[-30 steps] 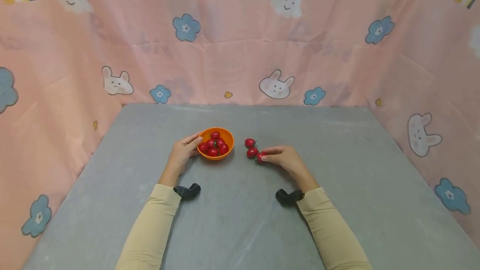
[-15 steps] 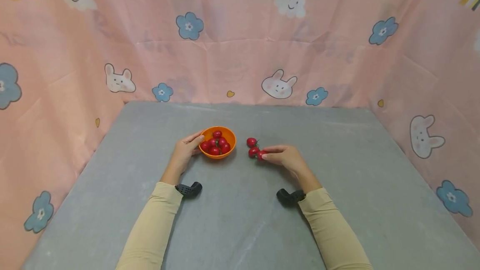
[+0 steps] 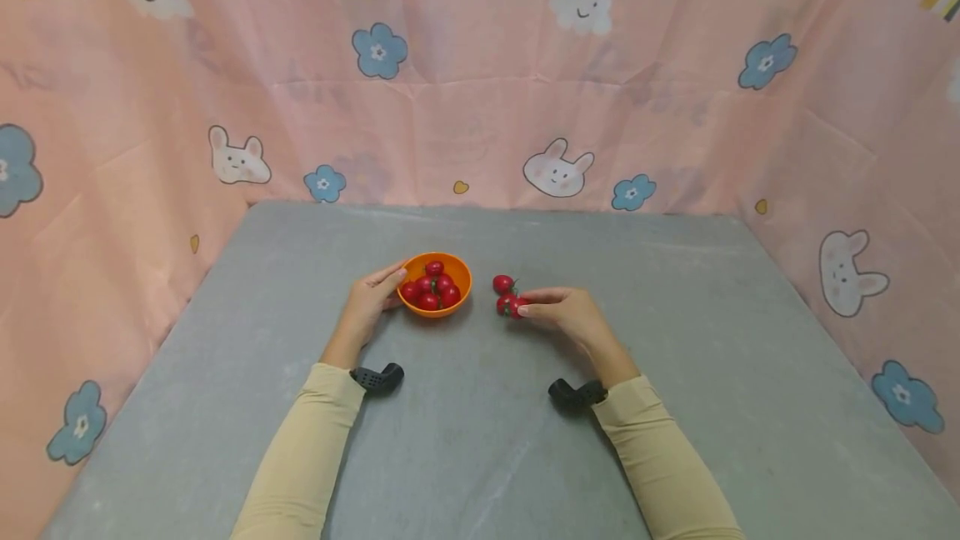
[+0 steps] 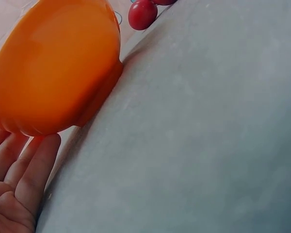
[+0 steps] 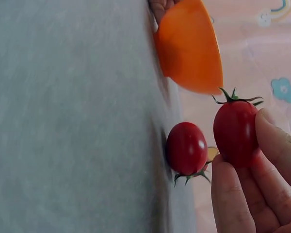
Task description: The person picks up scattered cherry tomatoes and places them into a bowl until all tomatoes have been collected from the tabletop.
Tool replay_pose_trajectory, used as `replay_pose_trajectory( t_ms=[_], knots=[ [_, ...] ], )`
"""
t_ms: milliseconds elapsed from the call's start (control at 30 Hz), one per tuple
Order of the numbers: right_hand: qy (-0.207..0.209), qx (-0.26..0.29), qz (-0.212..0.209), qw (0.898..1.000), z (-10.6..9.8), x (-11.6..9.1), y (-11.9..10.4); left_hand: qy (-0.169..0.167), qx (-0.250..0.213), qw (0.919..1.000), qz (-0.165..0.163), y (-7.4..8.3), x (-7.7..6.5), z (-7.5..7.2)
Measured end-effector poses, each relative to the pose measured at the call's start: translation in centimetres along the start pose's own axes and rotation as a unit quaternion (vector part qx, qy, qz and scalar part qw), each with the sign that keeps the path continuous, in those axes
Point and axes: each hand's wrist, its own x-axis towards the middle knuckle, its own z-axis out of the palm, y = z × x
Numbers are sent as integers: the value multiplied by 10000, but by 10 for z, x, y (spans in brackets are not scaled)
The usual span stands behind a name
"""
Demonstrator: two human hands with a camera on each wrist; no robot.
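Observation:
My left hand (image 3: 366, 302) holds an orange bowl (image 4: 58, 63) by its left side, thumb at the rim and fingers against the outer wall. Several red cherry tomatoes (image 3: 427, 302) lie inside it. To the right of the bowl, my right hand (image 3: 566, 315) pinches one cherry tomato (image 5: 236, 131) between thumb and fingers, its green stem pointing away from the palm. In the right wrist view this tomato is clear of the table. Behind it, another tomato (image 5: 186, 148) rests on the surface. The head view shows two loose tomatoes, one farther back (image 3: 502, 283) and one partly covered by the held tomato.
The grey table (image 3: 480, 440) extends around both hands. A pink printed curtain (image 3: 465, 123) borders its back and sides. Each wrist wears a black camera mount, the left one (image 3: 381, 379) and the right one (image 3: 573, 395).
My right hand has moved slightly left and up with its tomato, which now overlaps the neighbouring one in the head view. The left hand and bowl stay put; the head view shifted slightly earlier.

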Motion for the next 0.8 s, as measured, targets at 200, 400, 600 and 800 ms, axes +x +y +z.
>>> replay_pose_trajectory(
  t_ms=[200, 400, 600, 800],
  knots=[
    [-64, 53, -184, 9998, 0, -2, -1, 12, -41, 10000, -26, 1, -1, 1],
    [-37, 87, -184, 9998, 0, -3, -3, -31, -89, 9999, 47, 1, -1, 2],
    [-8, 131, -93, 9999, 7, -2, -16, -36, -59, 9999, 100, 0, 0, 1],
    [13, 60, -4, 10000, 17, 5, -34, -22, -85, 9999, 89, 1, 0, 1]
  ],
)
